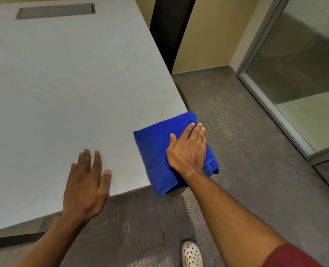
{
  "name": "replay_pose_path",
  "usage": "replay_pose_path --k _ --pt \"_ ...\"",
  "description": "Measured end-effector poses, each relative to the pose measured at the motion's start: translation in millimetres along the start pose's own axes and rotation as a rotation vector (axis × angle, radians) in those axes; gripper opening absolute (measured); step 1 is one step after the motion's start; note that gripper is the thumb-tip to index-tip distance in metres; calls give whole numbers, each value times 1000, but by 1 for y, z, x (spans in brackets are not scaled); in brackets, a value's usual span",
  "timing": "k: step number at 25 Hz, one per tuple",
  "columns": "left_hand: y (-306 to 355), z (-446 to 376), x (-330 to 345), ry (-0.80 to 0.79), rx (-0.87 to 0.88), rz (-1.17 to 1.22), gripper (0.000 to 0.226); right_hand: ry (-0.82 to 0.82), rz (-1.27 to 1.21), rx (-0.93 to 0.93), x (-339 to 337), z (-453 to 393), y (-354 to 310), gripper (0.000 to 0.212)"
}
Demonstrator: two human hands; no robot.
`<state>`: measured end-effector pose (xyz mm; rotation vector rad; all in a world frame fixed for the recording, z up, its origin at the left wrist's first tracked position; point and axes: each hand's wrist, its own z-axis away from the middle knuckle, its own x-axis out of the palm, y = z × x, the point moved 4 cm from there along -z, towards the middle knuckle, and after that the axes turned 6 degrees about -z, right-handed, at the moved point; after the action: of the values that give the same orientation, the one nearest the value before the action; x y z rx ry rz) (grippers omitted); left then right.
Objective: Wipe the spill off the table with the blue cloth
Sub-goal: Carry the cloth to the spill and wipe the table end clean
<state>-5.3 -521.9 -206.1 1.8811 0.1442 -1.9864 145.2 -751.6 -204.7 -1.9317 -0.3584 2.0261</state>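
Right hand (186, 149) lies flat, fingers extended, pressing the folded blue cloth (156, 151) on the desk (73, 83) corner, cloth overhanging the edge. Left hand (86, 185) hovers open beside it, empty.

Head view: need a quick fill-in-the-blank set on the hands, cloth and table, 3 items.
1. The right hand lies flat on the ____ cloth.
2. The cloth sits at the table's near right ____, overhanging the edge.
3. The left hand is open with fingers spread and holds ____.

Missing words: blue; corner; nothing
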Motion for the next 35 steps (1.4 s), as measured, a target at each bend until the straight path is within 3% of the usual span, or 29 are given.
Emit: replay_pose_path --k 10,16,23,28,35 --pt "14 -78 -12 31 -84 54 77 -143 -244 -89 -9 -58 10 72" --pt "30 -133 -7 27 -70 -28 78 -496 -721 -108 -4 -110 19 77" --pt "33 -156 -1 24 -52 -114 81 -518 -657 -161 4 -174 -19 74" --pt "37 -156 -3 28 -58 -110 83 -561 -758 -208 2 -134 10 75" --pt "38 -155 -4 36 -65 -129 78 -542 -591 -257 5 -176 -21 74"
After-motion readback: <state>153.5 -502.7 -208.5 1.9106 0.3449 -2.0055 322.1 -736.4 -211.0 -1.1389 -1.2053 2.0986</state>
